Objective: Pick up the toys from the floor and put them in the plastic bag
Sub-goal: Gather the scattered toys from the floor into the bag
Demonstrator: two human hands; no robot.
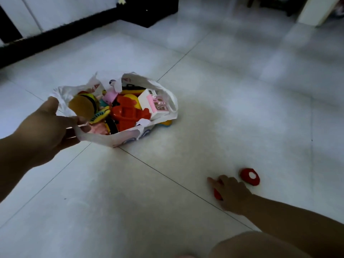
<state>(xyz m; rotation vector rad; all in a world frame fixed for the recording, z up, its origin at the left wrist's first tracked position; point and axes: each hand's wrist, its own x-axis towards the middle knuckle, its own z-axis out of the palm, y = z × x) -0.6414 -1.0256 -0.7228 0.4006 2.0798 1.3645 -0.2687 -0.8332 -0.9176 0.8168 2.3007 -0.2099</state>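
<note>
both forearms are bare, no sleeves, left hand [42,127] and right hand [231,192] ungloved.

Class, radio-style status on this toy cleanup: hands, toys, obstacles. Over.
Left hand grips plastic bag rim. Right hand on red toy; red round toy beside it. Nothing in the way.

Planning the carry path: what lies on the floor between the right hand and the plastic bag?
Head view: only bare tile floor lies between right hand and plastic bag.
</note>
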